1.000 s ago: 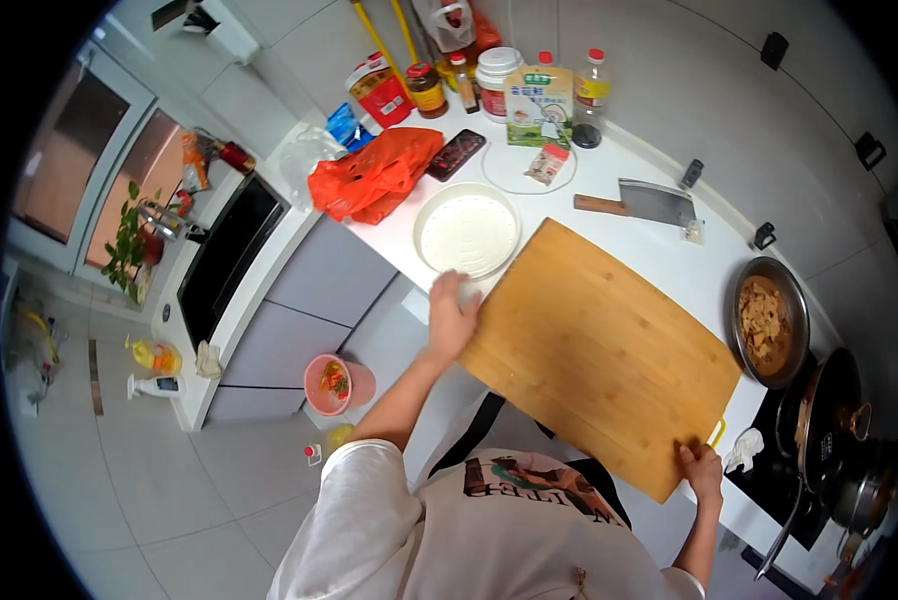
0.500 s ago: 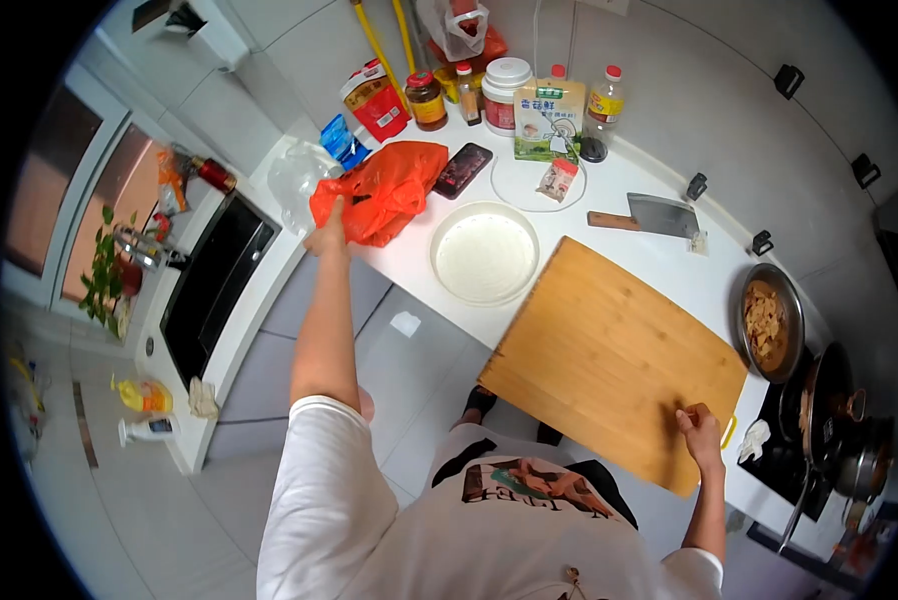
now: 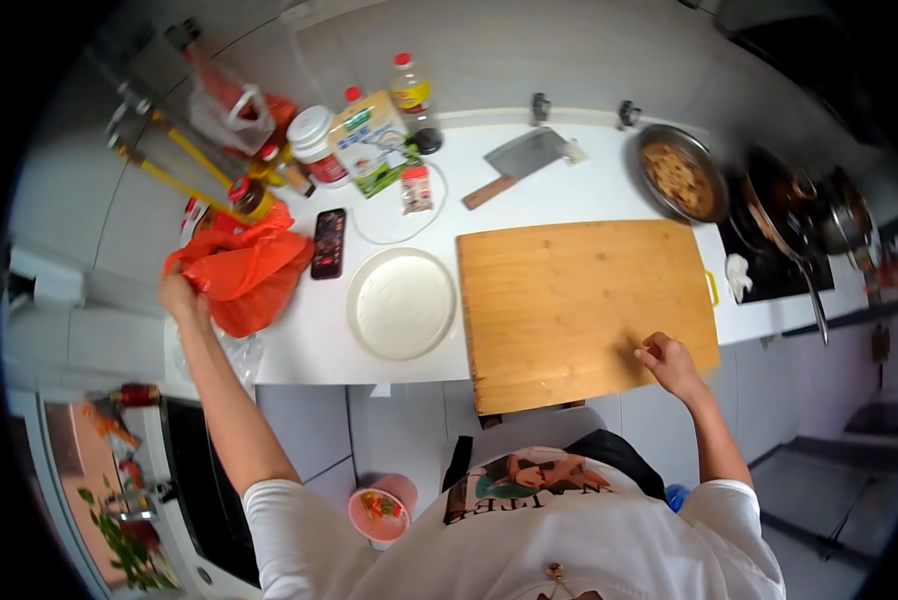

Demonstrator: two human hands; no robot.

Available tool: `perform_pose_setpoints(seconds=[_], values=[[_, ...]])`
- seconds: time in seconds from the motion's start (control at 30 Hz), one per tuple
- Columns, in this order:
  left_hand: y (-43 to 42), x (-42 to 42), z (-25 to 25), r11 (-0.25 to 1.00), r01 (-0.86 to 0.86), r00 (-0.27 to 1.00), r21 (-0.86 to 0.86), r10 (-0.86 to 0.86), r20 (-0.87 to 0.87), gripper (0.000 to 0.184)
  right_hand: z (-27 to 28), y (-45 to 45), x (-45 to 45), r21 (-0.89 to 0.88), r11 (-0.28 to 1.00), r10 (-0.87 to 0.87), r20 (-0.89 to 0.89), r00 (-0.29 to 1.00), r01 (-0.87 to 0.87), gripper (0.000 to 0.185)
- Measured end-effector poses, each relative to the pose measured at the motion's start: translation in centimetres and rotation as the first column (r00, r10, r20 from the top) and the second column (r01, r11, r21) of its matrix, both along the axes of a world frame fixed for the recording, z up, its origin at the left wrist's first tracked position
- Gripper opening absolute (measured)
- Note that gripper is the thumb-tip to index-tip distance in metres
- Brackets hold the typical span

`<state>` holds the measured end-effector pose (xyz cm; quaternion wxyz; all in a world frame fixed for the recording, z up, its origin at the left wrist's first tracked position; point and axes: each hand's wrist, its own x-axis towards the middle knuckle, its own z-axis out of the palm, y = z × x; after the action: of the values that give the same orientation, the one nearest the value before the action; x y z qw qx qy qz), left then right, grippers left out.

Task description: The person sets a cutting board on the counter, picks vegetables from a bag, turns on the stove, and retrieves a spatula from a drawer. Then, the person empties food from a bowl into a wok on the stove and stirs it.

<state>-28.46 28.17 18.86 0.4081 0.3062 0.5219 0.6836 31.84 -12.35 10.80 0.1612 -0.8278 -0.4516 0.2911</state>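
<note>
My L hand (image 3: 179,295) grips the outer edge of the crumpled red plastic bag (image 3: 247,290) at the white counter's (image 3: 314,345) L end; the bag's bulk lies to its R. My R hand (image 3: 674,368), part-open, is farther off, by the rect. wooden board (image 3: 579,295).

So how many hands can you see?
2. The left hand is at the edge of the red bag, and the right hand is over the near right part of the wooden board. Neither one is hidden.
</note>
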Motion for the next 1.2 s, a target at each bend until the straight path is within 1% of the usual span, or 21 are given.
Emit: perform_pose_setpoints(seconds=[0.17,0.2,0.27,0.37,0.43,0.47,0.5,0.53,0.57,0.63,0.67,0.73,0.77,0.83,0.87,0.93,1.03,1.07,1.1,1.17,1.2], values=[[0.5,5.8,8.3,0.97,0.158,0.98,0.186,-0.13,-0.15,0.017,-0.2,-0.9,1.0,0.044,0.997,-0.066,-0.048,0.997,0.068,0.032],[0.6,6.0,9.8,0.968,0.163,0.979,0.19,-0.135,-0.153,0.017,-0.2,-0.8,1.4,0.066,0.996,-0.061,-0.055,0.997,0.064,0.031],[0.0,6.7,13.1,0.901,0.412,0.911,0.138,-0.402,-0.092,0.017,0.1,-0.2,2.4,0.09,0.994,-0.052,-0.063,0.997,0.057,0.03],[-5.6,13.7,17.7,0.883,0.429,0.903,0.189,-0.418,-0.094,0.017,1.3,0.7,3.6,0.14,0.988,-0.057,-0.104,0.993,0.071,0.029],[-7.9,18.0,19.2,0.869,0.453,0.891,0.2,-0.448,-0.073,0.016,1.8,1.4,4.4,0.368,0.92,-0.011,-0.322,0.947,0.137,0.037],[-8.9,20.5,19.5,0.845,0.5,0.864,0.189,-0.502,-0.041,0.015,2.3,1.8,4.5,0.365,0.922,-0.004,-0.323,0.946,0.129,0.037],[-10.2,22.8,19.5,0.821,0.543,0.835,0.177,-0.55,-0.008,0.014,3.1,2.2,4.4,0.429,0.895,0.061,-0.39,0.919,0.123,0.044],[-12.5,25.8,19.1,0.74,0.636,0.754,0.219,-0.656,0.032,0.014,3.9,2.6,4.1,0.493,0.861,0.133,-0.449,0.883,0.122,0.052],[-14.8,29.1,18.7,0.646,0.716,0.656,0.266,-0.752,0.062,0.013,5.3,2.8,3.5,0.495,0.861,0.144,-0.453,0.88,0.114,0.052],[-17.7,34.5,17.1,0.753,0.615,0.762,0.236,-0.644,0.071,0.013,7.9,2.9,2.3,0.505,0.863,0.251,-0.461,0.851,0.019,0.064],[-19.4,37.7,15.3,0.743,0.613,0.742,0.269,-0.658,0.126,0.013,8.0,3.0,2.3,0.503,0.864,0.247,-0.467,0.849,0.025,0.064],[-21.9,41.7,12.1,0.727,0.616,0.704,0.304,-0.681,0.203,0.012,7.9,2.9,2.4,0.596,0.803,0.265,-0.334,0.904,-0.015,0.055],[-22.7,42.8,10.9,0.723,0.619,0.692,0.307,-0.687,0.224,0.013,6.9,2.7,3.4,0.588,0.809,0.255,-0.335,0.907,-0.011,0.055],[-23.9,43.9,8.5,0.722,0.644,0.662,0.254,-0.692,0.288,0.013,4.1,2.2,6.4,0.52,0.853,0.219,-0.28,0.935,-0.044,0.04],[-24.0,44.1,6.9,0.729,0.657,0.679,0.191,-0.683,0.269,0.014,3.8,1.6,7.6,0.513,0.857,0.219,-0.278,0.935,-0.048,0.04],[-25.0,44.4,3.7,0.712,0.695,0.687,0.098,-0.698,0.202,0.018,3.6,0.7,9.0,0.467,0.884,0.088,-0.218,0.972,0.025,0.028],[-26.4,43.7,-0.4,0.704,0.709,0.699,-0.043,-0.692,0.182,0.021,3.1,-0.2,10.4,0.453,0.892,0.096,-0.183,0.978,-0.003,0.027],[-26.7,42.9,-1.4,0.685,0.727,0.684,-0.058,-0.713,0.154,0.021,3.6,-0.4,10.7,0.352,0.936,0.118,-0.24,0.964,-0.027,0.032],[-27.1,42.4,-1.6,0.688,0.723,0.688,-0.061,-0.709,0.157,0.021,4.4,-0.6,11.0,0.348,0.937,0.122,-0.24,0.963,-0.032,0.032],[-27.8,41.5,-2.2,0.694,0.705,0.708,-0.146,-0.7,0.095,0.02,6.4,-0.7,11.1,0.365,0.891,0.334,-0.12,0.935,-0.271,0.037],[-27.9,40.8,-2.8,0.688,0.699,0.705,-0.193,-0.709,0.027,0.023,8.5,-0.4,10.5,0.359,0.891,0.342,-0.123,0.931,-0.28,0.037]])
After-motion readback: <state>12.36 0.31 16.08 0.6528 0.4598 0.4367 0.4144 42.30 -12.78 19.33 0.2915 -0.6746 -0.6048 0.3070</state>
